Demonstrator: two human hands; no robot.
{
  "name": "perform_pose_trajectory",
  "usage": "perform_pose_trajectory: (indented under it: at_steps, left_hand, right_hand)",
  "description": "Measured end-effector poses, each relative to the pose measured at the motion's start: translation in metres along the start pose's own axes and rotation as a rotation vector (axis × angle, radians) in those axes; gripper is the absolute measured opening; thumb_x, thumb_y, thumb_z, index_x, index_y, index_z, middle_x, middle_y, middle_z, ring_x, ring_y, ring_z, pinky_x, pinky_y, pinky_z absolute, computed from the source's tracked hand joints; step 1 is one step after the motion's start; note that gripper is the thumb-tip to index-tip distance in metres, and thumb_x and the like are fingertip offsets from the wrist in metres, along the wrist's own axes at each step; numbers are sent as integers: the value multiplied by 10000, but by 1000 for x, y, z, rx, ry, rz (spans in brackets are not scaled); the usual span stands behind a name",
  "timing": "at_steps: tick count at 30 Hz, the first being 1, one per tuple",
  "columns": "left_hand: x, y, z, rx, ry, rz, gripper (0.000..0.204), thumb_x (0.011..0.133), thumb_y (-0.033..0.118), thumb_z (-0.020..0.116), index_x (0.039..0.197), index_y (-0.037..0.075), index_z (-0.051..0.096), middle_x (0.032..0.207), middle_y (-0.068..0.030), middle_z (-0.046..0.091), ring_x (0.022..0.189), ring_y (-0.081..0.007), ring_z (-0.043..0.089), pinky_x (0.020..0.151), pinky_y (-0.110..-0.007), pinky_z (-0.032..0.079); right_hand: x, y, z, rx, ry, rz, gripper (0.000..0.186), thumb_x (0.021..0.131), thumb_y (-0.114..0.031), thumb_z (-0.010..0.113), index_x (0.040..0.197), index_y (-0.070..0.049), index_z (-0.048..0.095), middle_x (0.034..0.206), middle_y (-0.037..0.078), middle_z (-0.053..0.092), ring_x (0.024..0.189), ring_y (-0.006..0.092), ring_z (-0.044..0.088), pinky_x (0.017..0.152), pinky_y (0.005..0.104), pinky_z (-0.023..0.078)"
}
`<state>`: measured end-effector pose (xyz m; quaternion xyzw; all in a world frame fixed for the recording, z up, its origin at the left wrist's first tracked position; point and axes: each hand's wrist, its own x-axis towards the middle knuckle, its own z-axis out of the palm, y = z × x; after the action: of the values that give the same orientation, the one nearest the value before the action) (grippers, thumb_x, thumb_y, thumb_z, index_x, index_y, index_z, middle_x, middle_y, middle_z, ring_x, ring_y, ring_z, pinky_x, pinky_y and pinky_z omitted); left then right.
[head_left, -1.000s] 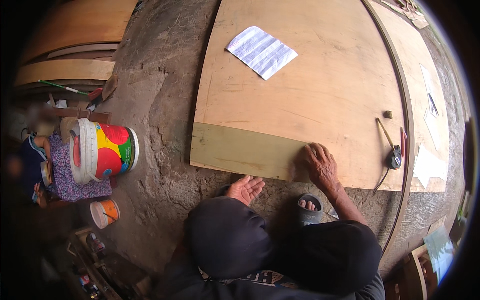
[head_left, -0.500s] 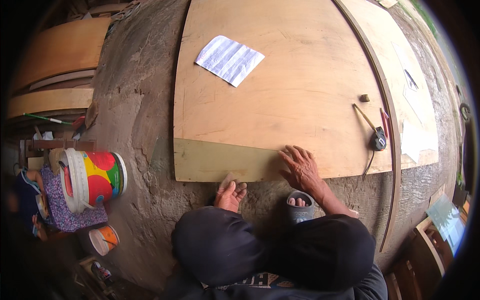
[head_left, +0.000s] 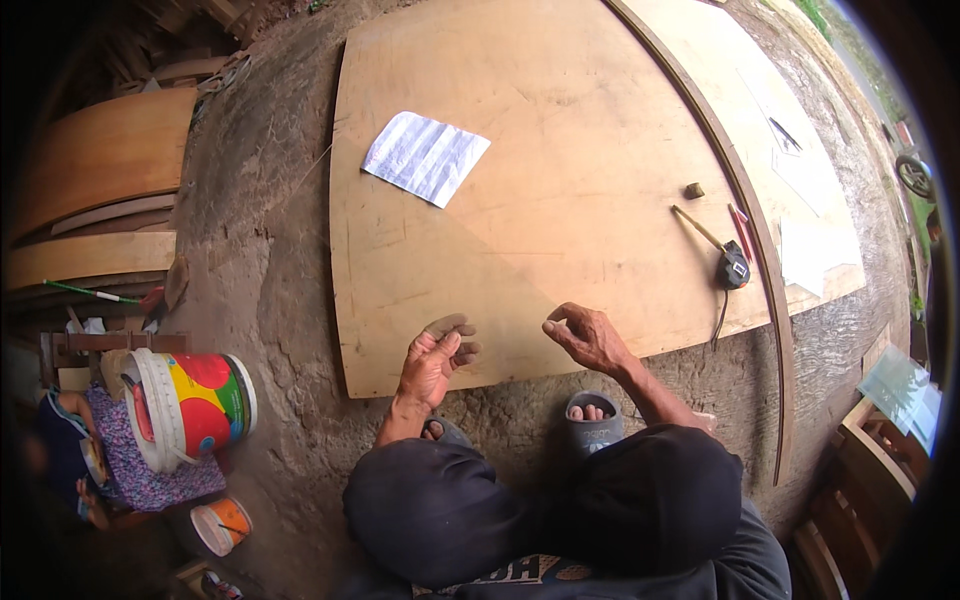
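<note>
A thin see-through, glass-like sheet (head_left: 425, 275) is tilted up over the near left part of the plywood board (head_left: 560, 160). Its faint edge slants up and left from my right hand, and the board shows through it. My left hand (head_left: 432, 365) is pinched at the near side of the sheet, thumb against curled fingers. At the right end of the slanting edge, thumb and fingers of my right hand (head_left: 590, 338) are closed on it. Striped paper (head_left: 428, 158) lies on the board farther off. A tape measure (head_left: 733, 268) rests toward the right.
A long dark wooden strip (head_left: 735, 165) crosses the board's right side, beside a red pen (head_left: 741, 232) and a small block (head_left: 694, 190). Paint buckets (head_left: 208, 405) and a seated person (head_left: 65, 440) are at left. Glass panes (head_left: 900, 388) lean at lower right.
The greenish see-through strip lying along the board's near left edge has been lifted and tilted. My left hand has risen onto the board area; my right hand went from spread fingers to a pinch.
</note>
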<state>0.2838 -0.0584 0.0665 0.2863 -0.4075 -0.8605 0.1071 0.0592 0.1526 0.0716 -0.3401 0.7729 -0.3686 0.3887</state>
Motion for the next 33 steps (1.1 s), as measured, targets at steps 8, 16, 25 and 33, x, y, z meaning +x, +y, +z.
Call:
perform_pose_trajectory:
  at_steps: [8,16,25,33]
  left_hand:
    - [91,-1,49,78,-158,-190,267,1027,153,618,1285,85,608,1165,-87,710,939,-180,704,809,-329,565]
    - [124,-15,65,92,-153,-216,246,1042,138,572,1275,56,561,1165,-99,683,962,-182,678,841,-328,565]
    - [115,-38,76,101,-132,-274,572,1031,129,588,1531,-33,362,1310,-133,599,1111,-237,640,969,-378,529]
    - [111,-41,81,142,-96,-275,610,1027,123,608,1542,-64,341,1421,-194,542,1184,-269,624,977,-363,543]
  right_hand:
    - [-28,33,-6,376,314,253,428,978,-409,654,1048,12,696,655,65,622,533,132,575,497,314,475]
    - [-26,52,-2,495,434,313,426,983,-422,661,1051,-1,678,686,30,570,576,112,543,486,283,463]
    - [-6,76,-20,259,632,294,375,995,-357,637,1093,-2,708,742,89,664,617,149,603,573,333,494]
    - [-4,76,-31,91,616,353,490,962,-420,633,1263,-33,640,855,197,710,823,333,705,779,448,538]
